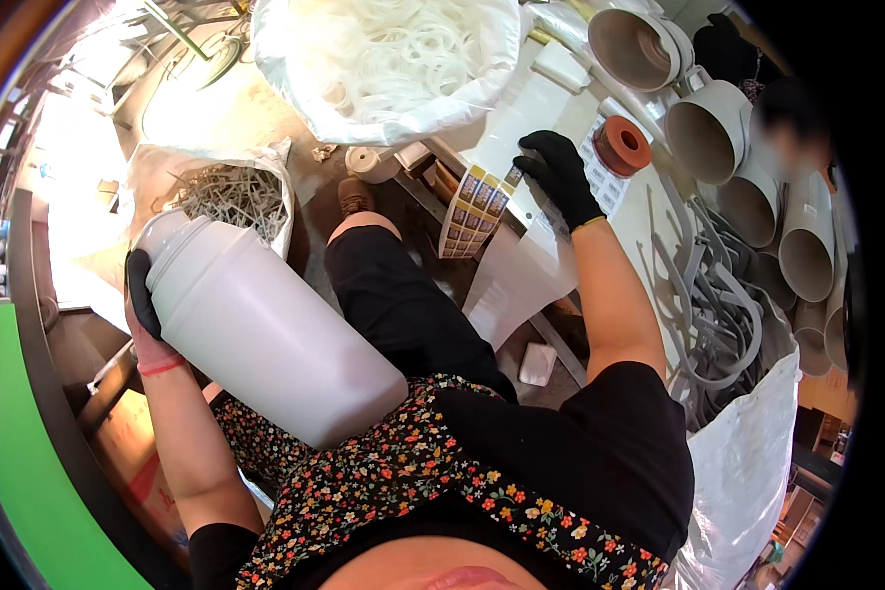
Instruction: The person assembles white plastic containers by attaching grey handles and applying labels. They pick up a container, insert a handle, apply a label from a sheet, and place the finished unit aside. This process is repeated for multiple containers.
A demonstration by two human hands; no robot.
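Observation:
A large pale grey plastic container (275,329) with a stepped neck lies tilted across my lap, its base against my flowered apron. Gloved in black, my left hand (145,300) grips it beside the neck; part of the fingers is hidden behind it. My right hand (559,179), also in a black glove, is at the bench with thumb and fingers pinched on the top corner of a sheet of gold and dark labels (475,214). That sheet hangs curved over the bench edge. A reddish-brown roll of tape (622,147) sits just right of this hand.
Ahead stands a white sack of translucent rings (395,59). Another sack holds grey strips (234,200) at left. Curved grey offcuts (723,295) fill a bag at right, below several stacked grey tubs (747,202). A person (795,123) is at far right.

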